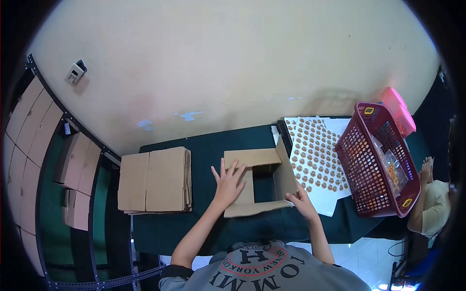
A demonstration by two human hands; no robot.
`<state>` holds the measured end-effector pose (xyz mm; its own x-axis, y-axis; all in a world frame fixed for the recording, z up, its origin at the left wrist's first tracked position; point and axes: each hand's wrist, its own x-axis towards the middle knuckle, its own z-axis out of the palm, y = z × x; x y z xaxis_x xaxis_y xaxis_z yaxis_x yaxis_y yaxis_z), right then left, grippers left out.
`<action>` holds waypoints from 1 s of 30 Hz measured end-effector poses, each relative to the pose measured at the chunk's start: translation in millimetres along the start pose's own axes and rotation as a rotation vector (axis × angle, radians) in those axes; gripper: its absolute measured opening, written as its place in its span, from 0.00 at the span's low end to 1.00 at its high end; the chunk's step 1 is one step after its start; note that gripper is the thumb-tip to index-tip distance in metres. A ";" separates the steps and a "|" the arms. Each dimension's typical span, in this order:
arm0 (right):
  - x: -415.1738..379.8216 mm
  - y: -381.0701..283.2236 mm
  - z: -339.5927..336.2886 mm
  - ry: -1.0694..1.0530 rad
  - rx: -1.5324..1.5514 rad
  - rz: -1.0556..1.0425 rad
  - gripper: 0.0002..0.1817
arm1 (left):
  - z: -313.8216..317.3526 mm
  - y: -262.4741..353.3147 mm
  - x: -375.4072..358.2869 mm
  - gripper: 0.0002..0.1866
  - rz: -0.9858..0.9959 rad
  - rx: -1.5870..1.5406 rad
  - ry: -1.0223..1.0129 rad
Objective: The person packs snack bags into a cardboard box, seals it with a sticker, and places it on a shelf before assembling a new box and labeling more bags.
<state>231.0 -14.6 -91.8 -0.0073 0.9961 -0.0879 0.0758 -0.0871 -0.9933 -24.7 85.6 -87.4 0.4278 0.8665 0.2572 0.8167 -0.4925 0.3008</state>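
Note:
An opened cardboard box (284, 177) stands on the dark green table (206, 140), its flaps spread and the dark cloth showing through its middle. My left hand (228, 185) lies with fingers spread on the box's left flap. At the box's right side, my right hand (303, 202) grips the wall near the front corner, thumb on the inner side. To the left is a stack of flattened cardboard boxes (151, 180). Right of the box lie sheets of round stickers (315, 153).
A maroon plastic basket (359, 160) holding clear bags is at the right, with a pink container (400, 116) behind it. Shelves with boxes (75, 160) stand at the left. Another person's arm (418, 208) shows at the far right. A wall rises behind the table.

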 end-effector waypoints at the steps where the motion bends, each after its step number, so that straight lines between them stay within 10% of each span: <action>1: 2.3 3.9 -2.4 0.017 -0.016 0.047 0.28 | -4.6 1.8 7.5 0.27 -0.003 -0.016 0.050; 9: 6.1 -8.8 -14.6 0.154 0.589 0.055 0.21 | -21.3 -33.5 42.8 0.19 0.004 -0.306 0.428; 16: 6.0 0.9 -21.9 0.104 0.421 0.162 0.19 | -40.6 -46.5 35.8 0.20 -0.023 -0.200 0.484; 22: 13.1 17.3 -22.0 0.177 -0.103 -0.006 0.17 | -25.9 -34.4 30.0 0.19 0.183 -0.136 0.396; 30: 9.4 7.6 -18.1 0.214 0.038 0.071 0.21 | 0.6 -30.5 -9.4 0.13 0.336 -0.198 0.127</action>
<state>249.6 -5.6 -98.8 0.2089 0.9674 -0.1433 0.0309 -0.1530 -0.9877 -53.4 92.5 -99.6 0.5968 0.6438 0.4789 0.5436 -0.7634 0.3488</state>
